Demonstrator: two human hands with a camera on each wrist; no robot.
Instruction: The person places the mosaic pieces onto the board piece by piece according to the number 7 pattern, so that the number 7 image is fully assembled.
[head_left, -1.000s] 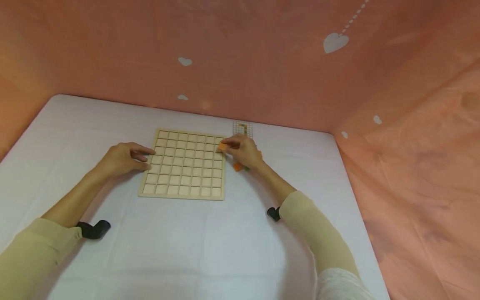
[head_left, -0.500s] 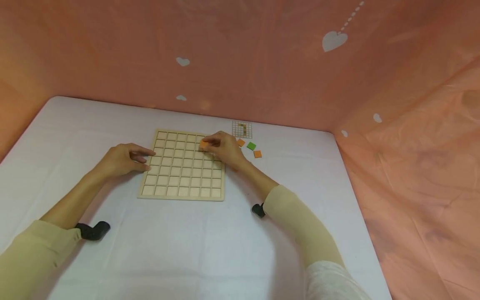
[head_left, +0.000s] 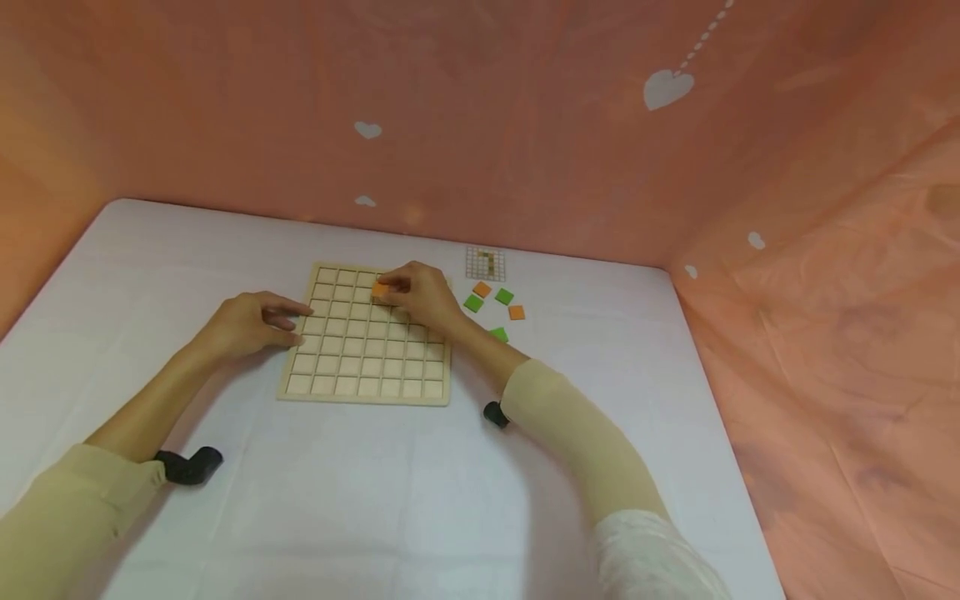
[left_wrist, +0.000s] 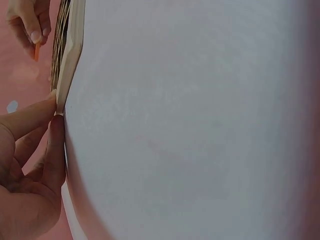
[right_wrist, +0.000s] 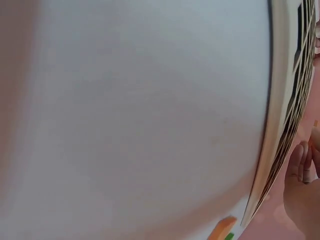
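A square wooden grid board [head_left: 349, 367] lies on the white table. Over its upper middle cells, my right hand [head_left: 423, 296] pinches an orange square tile [head_left: 380, 290] between thumb and fingers. The tile [left_wrist: 37, 51] also shows edge-on in the left wrist view, raised above the board. My left hand [head_left: 243, 323] is at the board's left edge, fingers extended and spread from the thumb. In the left wrist view the fingertips of the left hand [left_wrist: 30, 165] touch the wooden rim. The right wrist view catches part of the right hand [right_wrist: 302, 195] beyond the board.
Right of the board lie loose tiles, among them an orange tile [head_left: 517, 312] and a green tile [head_left: 504, 297]. Behind them is a small pattern card [head_left: 485, 263] printed with a coloured grid. A pink curtain [head_left: 480, 125] with white hearts stands along the table's far edge.
My right hand has carried the orange tile leftward from the board's right edge to its upper middle. Loose tiles on the right have come into sight. The left hand stays in place.
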